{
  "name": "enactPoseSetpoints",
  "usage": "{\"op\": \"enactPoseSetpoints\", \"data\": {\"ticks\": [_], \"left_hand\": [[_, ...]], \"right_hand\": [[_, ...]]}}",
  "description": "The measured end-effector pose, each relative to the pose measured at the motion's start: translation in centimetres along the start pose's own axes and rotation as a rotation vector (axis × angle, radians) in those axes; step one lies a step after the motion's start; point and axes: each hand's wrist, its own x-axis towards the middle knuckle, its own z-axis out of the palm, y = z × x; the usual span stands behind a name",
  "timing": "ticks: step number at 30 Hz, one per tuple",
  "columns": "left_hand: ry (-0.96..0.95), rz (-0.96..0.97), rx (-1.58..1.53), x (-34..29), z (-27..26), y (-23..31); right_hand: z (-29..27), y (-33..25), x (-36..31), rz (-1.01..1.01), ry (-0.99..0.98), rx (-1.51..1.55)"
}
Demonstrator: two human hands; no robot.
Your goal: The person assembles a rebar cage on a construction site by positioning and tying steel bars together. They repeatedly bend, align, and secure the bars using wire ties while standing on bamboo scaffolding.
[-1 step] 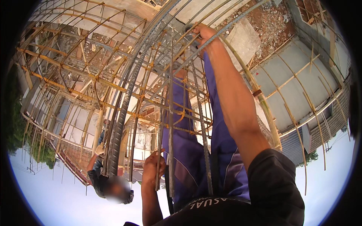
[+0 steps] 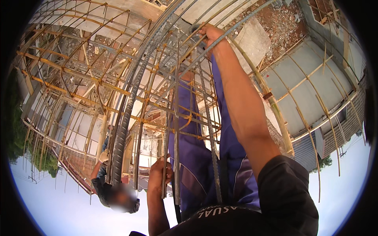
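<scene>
My right arm reaches far up through a cage of steel reinforcing bars. At its end, my right hand [image 2: 213, 34] is closed on a thin rusty rebar [image 2: 191, 51] in the upper middle. Part of the grip is hidden by a thicker grey bar [image 2: 240, 26] crossing near the wrist. Low on the left of my body, my left hand [image 2: 158, 173] is wrapped round an upright rebar [image 2: 164, 181] close to its end. Other upright bars stand between my hands, with yellow-brown stirrups [image 2: 189, 118] crossing them in front of my purple trousers [image 2: 189, 157].
A thick ribbed bar bundle [image 2: 125, 129] curves up just left of me. Beyond it spreads a rusty rebar grid [image 2: 75, 59]. Another person [image 2: 101, 190] with a gloved hand is at the lower left. Rubble [image 2: 281, 29] and a grey slab [image 2: 311, 78] lie to the right.
</scene>
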Motion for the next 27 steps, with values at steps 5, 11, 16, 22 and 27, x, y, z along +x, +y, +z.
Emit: {"op": "enactPoseSetpoints", "data": {"ticks": [5,11,16,22,27], "left_hand": [[0.143,0.138,0.067,0.5,1.5,0.4],[0.124,0.134,0.211,1.5,1.8,0.7],[0.162,0.091,0.191,2.3,1.7,0.4],[0.129,0.169,0.213,2.7,1.3,-0.2],[0.093,0.181,0.192,2.6,0.9,-0.1]], "right_hand": [[1.1,-0.4,-0.2,0.025,0.063,-0.02],[0.8,-1.1,-0.3,0.019,0.035,-0.17],[2.0,-2.1,-2.3,0.071,0.111,0.189],[2.7,-2.5,-2.3,0.071,0.036,0.179],[-0.3,-0.2,1.7,-0.01,-0.166,0.083]]}}
